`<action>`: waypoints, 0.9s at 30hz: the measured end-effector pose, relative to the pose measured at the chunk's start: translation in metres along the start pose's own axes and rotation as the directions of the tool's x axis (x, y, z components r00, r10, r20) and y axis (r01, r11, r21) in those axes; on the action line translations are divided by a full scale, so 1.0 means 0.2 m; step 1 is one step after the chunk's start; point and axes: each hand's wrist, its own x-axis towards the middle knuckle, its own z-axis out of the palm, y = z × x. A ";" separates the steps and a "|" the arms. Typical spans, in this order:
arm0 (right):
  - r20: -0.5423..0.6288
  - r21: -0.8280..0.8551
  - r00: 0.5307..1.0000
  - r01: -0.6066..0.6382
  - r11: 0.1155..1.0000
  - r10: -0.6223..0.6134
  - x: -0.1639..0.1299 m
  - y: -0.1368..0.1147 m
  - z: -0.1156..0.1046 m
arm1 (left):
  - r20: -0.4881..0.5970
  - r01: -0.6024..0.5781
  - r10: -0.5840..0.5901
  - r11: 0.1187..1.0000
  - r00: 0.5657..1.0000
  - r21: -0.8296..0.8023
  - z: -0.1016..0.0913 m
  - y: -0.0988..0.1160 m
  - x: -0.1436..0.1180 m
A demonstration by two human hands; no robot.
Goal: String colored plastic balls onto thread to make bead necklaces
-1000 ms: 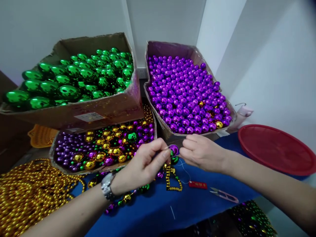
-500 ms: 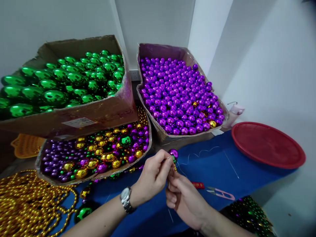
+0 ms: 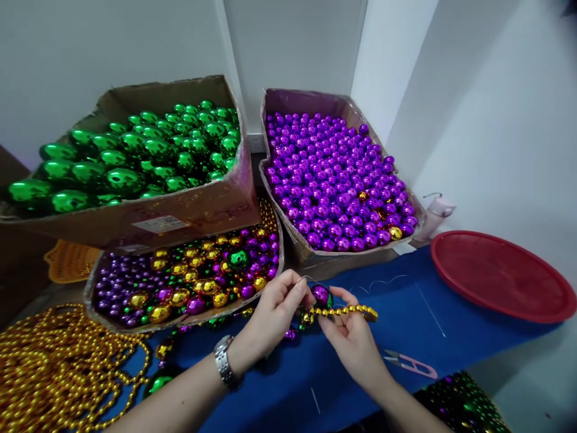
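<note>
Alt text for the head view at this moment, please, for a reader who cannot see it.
Two hands work at a blue table: the left hand pinches a thin needle beside a purple bead, the right hand holds a short strand of gold beads. Behind stand cardboard boxes of green baubles, purple beads and mixed beads.

Bead boxes [image 3: 148,219] behind hands [image 3: 311,319]

The gold bead strand pile [image 3: 54,367] is cut off at the left and bottom edges. The mixed bead heap [image 3: 464,403], near right, is cropped. The label [image 3: 155,224] on the green-bauble carton [image 3: 135,216] is illegible.
</note>
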 end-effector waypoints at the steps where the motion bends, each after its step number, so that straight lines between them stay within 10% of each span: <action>1: -0.012 -0.178 0.993 0.116 0.977 -0.120 0.00 0.02 -0.02 | 0.003 0.010 -0.010 1.000 1.000 -0.002 0.00 -0.01 0.00; 4: 0.091 -0.631 0.839 0.466 0.621 -0.537 0.03 0.05 -0.10 | 0.056 0.025 -0.028 0.999 0.998 0.044 0.01 -0.02 0.02; 8: 0.239 -0.717 0.673 0.608 0.340 -0.700 0.09 0.05 -0.18 | 0.188 -0.002 -0.033 0.983 0.982 0.183 0.00 -0.01 0.04; 14: 0.159 -0.695 0.694 0.584 0.419 -0.703 0.16 -0.01 -0.14 | 0.267 -0.008 -0.031 0.990 0.963 0.142 -0.01 -0.01 0.05; 16: 0.051 -0.656 0.771 0.505 0.560 -0.635 0.11 -0.02 -0.07 | 0.204 0.024 -0.035 0.998 0.978 0.052 -0.01 -0.02 0.05; 19: -0.075 -0.258 0.965 0.223 0.940 -0.250 -0.04 -0.01 0.04 | 0.078 0.045 -0.043 0.999 0.996 -0.021 -0.03 -0.02 0.06; 21: -0.004 0.043 1.000 -0.031 0.999 0.031 -0.17 0.01 0.09 | 0.010 0.029 -0.029 0.999 1.000 -0.028 -0.06 -0.02 0.07; 27: 0.554 -0.002 0.783 -0.338 0.941 0.282 -0.31 -0.05 0.02 | 0.019 -0.027 0.025 0.995 0.999 0.092 -0.12 -0.04 0.04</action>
